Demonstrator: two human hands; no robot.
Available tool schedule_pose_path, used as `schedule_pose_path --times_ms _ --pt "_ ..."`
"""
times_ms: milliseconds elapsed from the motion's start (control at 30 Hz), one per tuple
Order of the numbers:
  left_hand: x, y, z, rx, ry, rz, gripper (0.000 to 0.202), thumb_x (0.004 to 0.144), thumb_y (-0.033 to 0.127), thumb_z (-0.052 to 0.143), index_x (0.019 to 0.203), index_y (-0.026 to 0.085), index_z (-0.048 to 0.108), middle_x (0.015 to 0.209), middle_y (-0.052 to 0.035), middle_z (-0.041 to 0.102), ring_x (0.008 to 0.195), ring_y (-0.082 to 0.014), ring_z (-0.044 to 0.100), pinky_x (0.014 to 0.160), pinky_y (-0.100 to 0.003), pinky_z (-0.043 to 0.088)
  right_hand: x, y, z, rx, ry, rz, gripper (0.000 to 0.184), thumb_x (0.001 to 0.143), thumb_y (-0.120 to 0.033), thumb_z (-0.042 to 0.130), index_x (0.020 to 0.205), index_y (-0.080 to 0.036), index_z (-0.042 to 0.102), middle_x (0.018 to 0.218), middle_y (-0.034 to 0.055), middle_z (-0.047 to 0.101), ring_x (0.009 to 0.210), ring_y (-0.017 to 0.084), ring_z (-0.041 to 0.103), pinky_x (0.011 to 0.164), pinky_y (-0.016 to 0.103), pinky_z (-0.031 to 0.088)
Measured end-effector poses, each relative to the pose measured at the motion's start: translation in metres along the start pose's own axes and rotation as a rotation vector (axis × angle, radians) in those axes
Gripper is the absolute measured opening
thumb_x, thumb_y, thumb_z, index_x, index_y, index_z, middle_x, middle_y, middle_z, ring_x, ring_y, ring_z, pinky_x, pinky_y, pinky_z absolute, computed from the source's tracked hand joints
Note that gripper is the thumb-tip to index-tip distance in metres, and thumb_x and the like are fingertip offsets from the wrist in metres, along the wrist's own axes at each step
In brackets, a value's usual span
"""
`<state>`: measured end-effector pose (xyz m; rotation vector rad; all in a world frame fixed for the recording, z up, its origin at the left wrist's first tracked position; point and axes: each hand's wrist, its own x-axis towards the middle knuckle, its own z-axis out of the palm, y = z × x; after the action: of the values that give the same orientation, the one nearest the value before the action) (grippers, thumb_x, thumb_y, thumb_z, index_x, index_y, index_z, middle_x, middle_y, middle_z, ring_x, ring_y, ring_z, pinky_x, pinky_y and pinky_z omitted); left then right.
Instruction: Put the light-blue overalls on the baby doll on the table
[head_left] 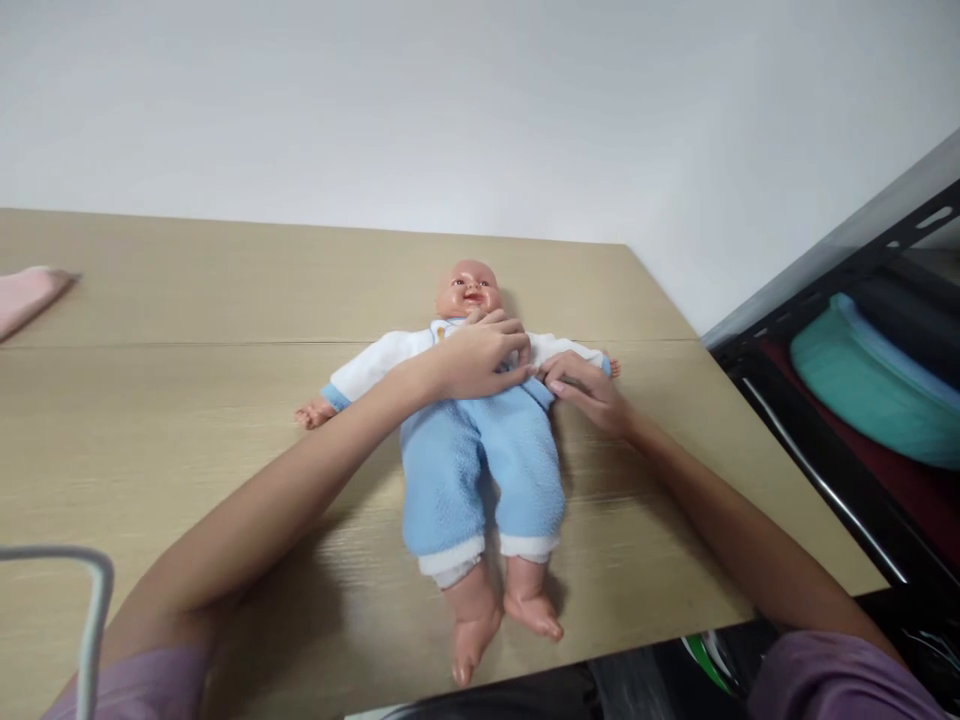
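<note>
Left hand (487,355) curls over the chest of the doll (480,425), while the right hand (589,388) bends its fingers at the side of the blue trousers' (442,470) top; whether either pinches cloth, I cannot tell. The doll lies face up on the table (187,400), feet toward the person, probably so the tabletop bears its weight, leaving both hands free at its front.

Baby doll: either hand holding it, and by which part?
The right hand seems to pinch the doll by its clothing at the side; the left hand covers its chest, grip unclear.
</note>
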<state>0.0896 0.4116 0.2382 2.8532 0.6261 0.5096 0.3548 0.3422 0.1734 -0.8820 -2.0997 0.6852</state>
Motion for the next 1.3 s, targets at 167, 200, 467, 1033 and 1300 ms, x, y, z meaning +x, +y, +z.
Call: schedule_pose_path --times_ms 167,200,467,1033,1300 --pt "-0.001 -0.009 0.001 -0.197 -0.068 0.062 0.03 0.105 0.047 0.06 0.105 0.021 0.076 0.109 -0.0104 0.076 0.107 -0.0312 0.062 0.103 -0.046 0.045 -0.003 0.003 -0.003 0.135 -0.09 0.182 0.027 0.107 -0.054 0.069 0.112 -0.027 0.069 0.116 0.0063 0.073 0.114 0.028 0.069 0.107 0.046 0.054" --pt "-0.001 -0.01 0.001 -0.221 -0.071 0.072 0.027 0.104 0.045 0.06 0.105 0.022 0.076 0.108 -0.0093 0.077 0.106 -0.0305 0.063 0.103 -0.046 0.045 -0.003 0.001 -0.002 0.125 -0.105 0.196 0.029 0.105 -0.054 0.073 0.115 -0.028 0.07 0.117 0.0064 0.073 0.114 0.029 0.068 0.108 0.047 0.054" --pt "0.002 0.0 0.009 -0.322 0.034 -0.084 0.023 0.108 0.044 0.051 0.108 0.022 0.058 0.098 -0.0081 0.073 0.089 -0.0268 0.067 0.085 -0.041 0.049 -0.002 0.006 0.003 0.21 -0.11 0.33 0.038 0.103 -0.064 0.071 0.114 -0.028 0.074 0.107 0.0036 0.073 0.101 0.027 0.068 0.099 0.043 0.058" --pt "0.011 0.016 0.016 0.106 0.132 -0.192 0.029 0.092 0.013 0.059 0.119 0.017 0.066 0.132 -0.0192 0.065 0.128 -0.0397 0.055 0.118 -0.054 0.046 -0.014 0.051 -0.04 -0.699 0.205 0.055 0.037 0.101 -0.049 0.078 0.126 -0.023 0.068 0.13 0.0175 0.071 0.124 0.04 0.064 0.111 0.059 0.05" --pt "0.039 0.039 0.026 0.202 -0.056 -0.31 0.064 0.093 0.043 0.084 0.143 0.01 0.058 0.143 -0.0257 0.065 0.131 -0.0439 0.057 0.108 -0.055 0.046 -0.021 0.061 -0.059 -0.499 0.298 0.015 0.043 0.09 -0.04 0.086 0.124 -0.025 0.065 0.119 0.012 0.075 0.111 0.035 0.072 0.093 0.05 0.061"
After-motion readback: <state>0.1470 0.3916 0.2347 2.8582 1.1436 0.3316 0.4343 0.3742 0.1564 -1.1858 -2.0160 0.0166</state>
